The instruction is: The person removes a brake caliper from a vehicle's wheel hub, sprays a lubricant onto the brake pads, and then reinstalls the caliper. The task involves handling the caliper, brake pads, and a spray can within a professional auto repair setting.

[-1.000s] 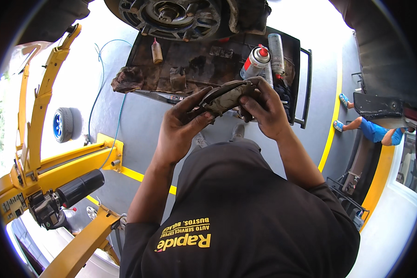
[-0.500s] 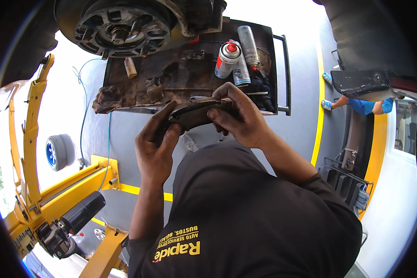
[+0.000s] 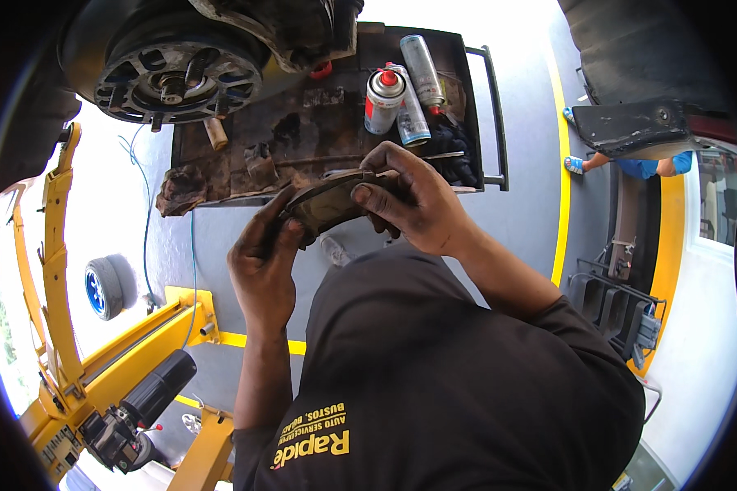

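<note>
Between my two hands, in front of my chest, is a dark, curved brake pad (image 3: pixel 329 204) with a worn, dirty face. My left hand (image 3: pixel 264 260) pinches its left end between thumb and fingers. On the right end, the thumb of my right hand (image 3: pixel 418 203) presses the face while the fingers wrap behind. Grime covers the fingertips of both hands. The pad is tilted, its left end lower than its right. Just beyond it lies the near edge of a rusty, stained cart top (image 3: pixel 319 127).
A wheel hub (image 3: pixel 172 86) with studs hangs at upper left. Spray cans (image 3: pixel 385 100) stand and lie on the cart, near a dark cloth (image 3: pixel 452 155) and a crumpled rag (image 3: pixel 180 190). A yellow lift (image 3: pixel 131 344) is at left; another person's legs (image 3: pixel 588 162) show far right.
The brake pad has tipped so that more of its face shows, and its left end has dropped slightly with my left hand. The view has shifted a little; both hands keep their grip.
</note>
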{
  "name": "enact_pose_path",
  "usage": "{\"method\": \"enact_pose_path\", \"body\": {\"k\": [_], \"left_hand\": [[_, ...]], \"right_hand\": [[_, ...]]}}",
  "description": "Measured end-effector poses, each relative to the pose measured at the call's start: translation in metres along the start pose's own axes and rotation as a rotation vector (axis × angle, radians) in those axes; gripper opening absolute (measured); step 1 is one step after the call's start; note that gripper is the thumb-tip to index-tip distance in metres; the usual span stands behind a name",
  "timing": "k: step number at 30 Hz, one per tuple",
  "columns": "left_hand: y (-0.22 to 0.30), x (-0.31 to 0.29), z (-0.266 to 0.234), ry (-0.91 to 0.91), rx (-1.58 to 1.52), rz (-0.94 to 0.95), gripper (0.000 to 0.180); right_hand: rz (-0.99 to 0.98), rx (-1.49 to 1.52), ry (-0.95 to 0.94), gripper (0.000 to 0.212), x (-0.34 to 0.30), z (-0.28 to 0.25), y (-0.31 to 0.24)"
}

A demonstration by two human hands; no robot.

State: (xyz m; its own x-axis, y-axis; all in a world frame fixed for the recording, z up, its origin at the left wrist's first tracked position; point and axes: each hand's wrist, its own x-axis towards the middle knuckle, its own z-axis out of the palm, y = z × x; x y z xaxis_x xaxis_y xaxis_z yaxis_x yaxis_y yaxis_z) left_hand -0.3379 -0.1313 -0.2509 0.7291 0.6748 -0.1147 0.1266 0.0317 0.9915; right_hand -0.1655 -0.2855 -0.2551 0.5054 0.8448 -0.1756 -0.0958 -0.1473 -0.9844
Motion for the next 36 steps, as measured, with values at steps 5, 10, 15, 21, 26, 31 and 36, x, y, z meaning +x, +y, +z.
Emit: {"method": "enact_pose_path", "body": {"k": [5, 10, 15, 21, 26, 31, 36], "left_hand": [[0.006, 0.003, 0.000, -0.018, -0.041, -0.078, 0.035], [0.009, 0.008, -0.001, -0.050, 0.006, -0.083, 0.032], [0.006, 0.022, -0.003, -0.118, -0.084, -0.162, 0.029], [0.014, 0.036, 0.015, -0.116, -0.178, -0.151, 0.032], [0.020, 0.046, 0.044, 0.010, 0.171, 0.211, 0.031], [0.018, 0.053, 0.069, 0.045, 0.612, 0.788, 0.034], [0.010, 0.047, 0.080, 0.055, 0.640, 0.949, 0.042]], "right_hand": [[-0.115, -0.047, 0.012, 0.023, 0.002, 0.001, 0.003], [-0.107, -0.016, 0.029, 0.025, 0.005, 0.002, 0.004], [0.021, 0.006, 0.006, 0.025, 0.009, -0.008, -0.002], [-0.075, 0.203, 0.003, 0.035, 0.022, -0.023, 0.010], [-0.033, 0.651, 0.190, 0.032, 0.035, -0.017, 0.027], [-0.047, 0.946, 0.189, 0.023, 0.032, -0.011, 0.021], [-0.150, 1.081, 0.058, 0.031, 0.016, -0.018, 0.021]]}}
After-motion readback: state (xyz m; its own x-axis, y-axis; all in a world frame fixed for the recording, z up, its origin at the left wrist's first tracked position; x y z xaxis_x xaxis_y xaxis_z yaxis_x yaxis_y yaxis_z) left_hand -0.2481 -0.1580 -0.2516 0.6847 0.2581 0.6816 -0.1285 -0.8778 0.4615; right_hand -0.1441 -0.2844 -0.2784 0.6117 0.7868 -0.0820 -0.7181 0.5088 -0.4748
